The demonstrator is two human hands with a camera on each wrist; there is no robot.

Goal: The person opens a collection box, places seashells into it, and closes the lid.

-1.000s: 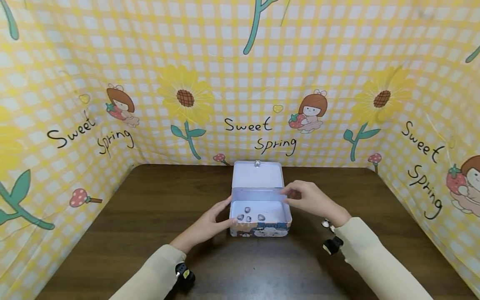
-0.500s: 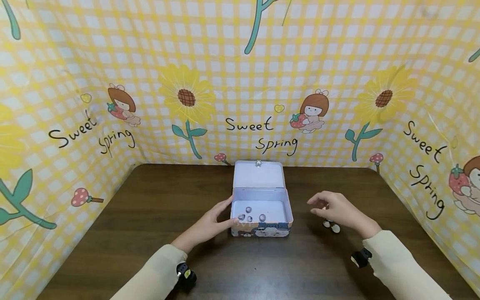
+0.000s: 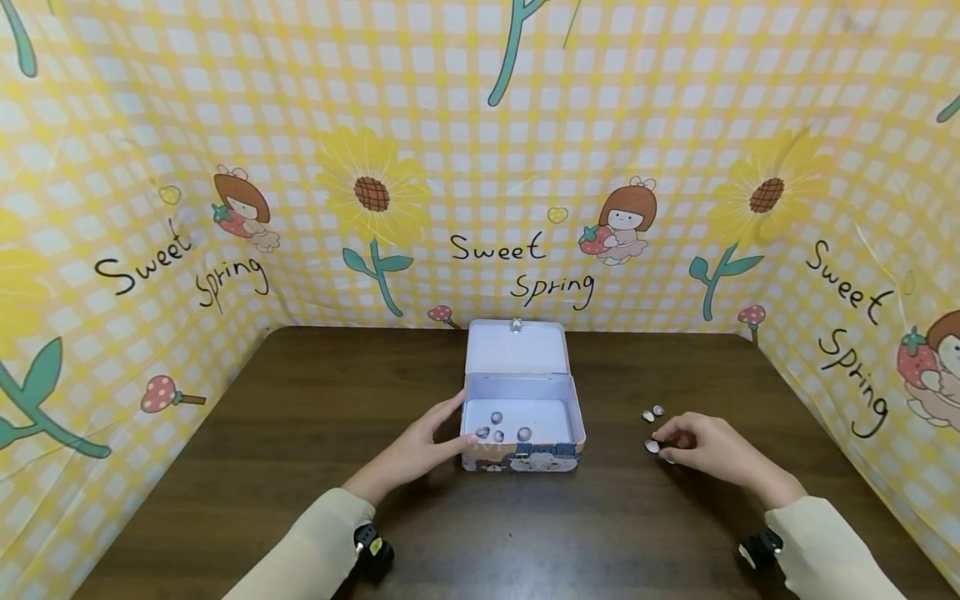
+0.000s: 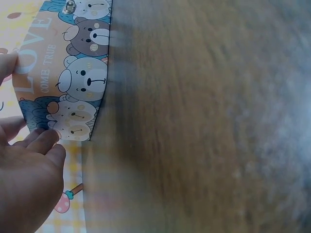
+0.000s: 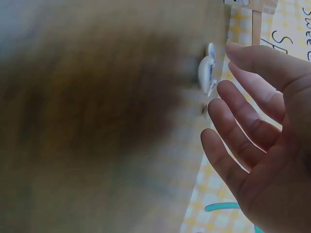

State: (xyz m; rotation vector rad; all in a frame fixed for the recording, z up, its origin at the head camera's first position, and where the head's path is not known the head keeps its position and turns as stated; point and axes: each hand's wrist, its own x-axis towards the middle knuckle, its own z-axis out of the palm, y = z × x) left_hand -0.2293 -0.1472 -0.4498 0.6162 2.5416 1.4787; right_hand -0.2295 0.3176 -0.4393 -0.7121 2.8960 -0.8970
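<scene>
A tin box (image 3: 555,461) with its lid (image 3: 517,348) raised stands mid-table. Several small shells (image 3: 524,434) lie inside on its floor. My left hand (image 3: 422,450) holds the box at its front left corner, thumb at the front rim and fingers along the side. In the left wrist view, printed bears cover the box front (image 4: 87,80). To the right of the box, my right hand (image 3: 708,452) is low over the table with bent, parted fingers, right beside a pale shell (image 3: 652,447). The right wrist view has a white shell (image 5: 206,73) close to the thumb tip.
Farther back from the right hand, two shells (image 3: 648,416) lie close together on the dark wooden table (image 3: 360,375). A yellow checked cloth (image 3: 495,167) with printed flowers rises around the table's back and sides.
My right hand has moved from the box's right rim outward and down to the shells on the table, uncovering the two farther ones. My left hand has stayed at the box.
</scene>
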